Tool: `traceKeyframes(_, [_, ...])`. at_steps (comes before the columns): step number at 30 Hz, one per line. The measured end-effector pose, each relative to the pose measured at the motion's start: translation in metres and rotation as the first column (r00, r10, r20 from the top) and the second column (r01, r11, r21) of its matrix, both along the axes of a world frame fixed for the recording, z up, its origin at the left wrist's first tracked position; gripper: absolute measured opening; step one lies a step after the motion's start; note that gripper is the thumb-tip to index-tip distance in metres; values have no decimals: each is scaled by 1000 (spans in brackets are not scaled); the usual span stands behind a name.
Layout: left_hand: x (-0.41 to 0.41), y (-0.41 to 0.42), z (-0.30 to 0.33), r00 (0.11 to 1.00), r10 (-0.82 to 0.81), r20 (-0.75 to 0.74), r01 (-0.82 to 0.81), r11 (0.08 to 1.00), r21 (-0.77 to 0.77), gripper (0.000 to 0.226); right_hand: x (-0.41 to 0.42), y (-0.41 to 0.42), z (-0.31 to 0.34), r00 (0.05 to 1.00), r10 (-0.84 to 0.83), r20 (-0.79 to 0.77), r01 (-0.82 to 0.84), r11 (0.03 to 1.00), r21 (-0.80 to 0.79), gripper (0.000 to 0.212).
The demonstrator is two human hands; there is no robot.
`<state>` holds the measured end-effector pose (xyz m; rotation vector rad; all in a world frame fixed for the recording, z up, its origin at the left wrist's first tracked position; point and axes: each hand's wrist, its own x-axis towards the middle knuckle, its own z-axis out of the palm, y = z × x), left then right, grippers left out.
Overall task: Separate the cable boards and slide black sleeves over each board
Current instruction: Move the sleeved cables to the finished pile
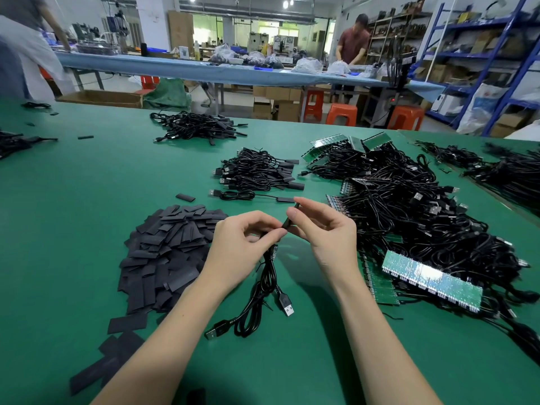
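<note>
My right hand point(324, 229) pinches a flat black sleeve point(290, 218) between thumb and forefinger, held edge-on above the green table. My left hand point(242, 244) pinches the cable end just below the sleeve; the small board there is mostly hidden by my fingers. Two black USB cables point(263, 293) hang from my left hand and lie coiled on the table with their plugs toward me. A pile of loose black sleeves point(166, 252) lies left of my hands. Joined green board strips point(432, 279) with cables lie to the right.
A sleeved cable point(251, 195) lies just beyond my hands, with a heap of sleeved cables point(257, 171) behind it. A large tangle of cables point(409, 206) fills the right side. Another bundle point(198, 127) sits farther back. People stand at a far blue bench.
</note>
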<state>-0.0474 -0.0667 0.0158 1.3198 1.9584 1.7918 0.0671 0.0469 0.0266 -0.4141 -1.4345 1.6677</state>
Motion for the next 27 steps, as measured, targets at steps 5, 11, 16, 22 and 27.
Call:
traceKeyframes(5, [0,1,0,1000,16,-15,-17,998,-61,10,-3,0,0,1000,-21,6,21,999,-39,19])
traceKeyframes(11, [6,9,2,999,-44,26,51,934,-353,45,-5,8,-1,980,-188,-66,163,945,-283,16])
traceKeyframes(16, [9,21,13,988,-25,149,64,964,-259,28,-5,19,-5,939,-340,-49,280,839,-467,15])
traceKeyframes(22, [-43,66,38,967,82,-239,-162,927,-338,17,-5,23,-16,955,-253,155,295,861,-415,16])
traceKeyframes(27, [-86,100,40,895,123,-429,-315,855,-411,18,-13,20,-23,911,-301,284,352,923,-153,19])
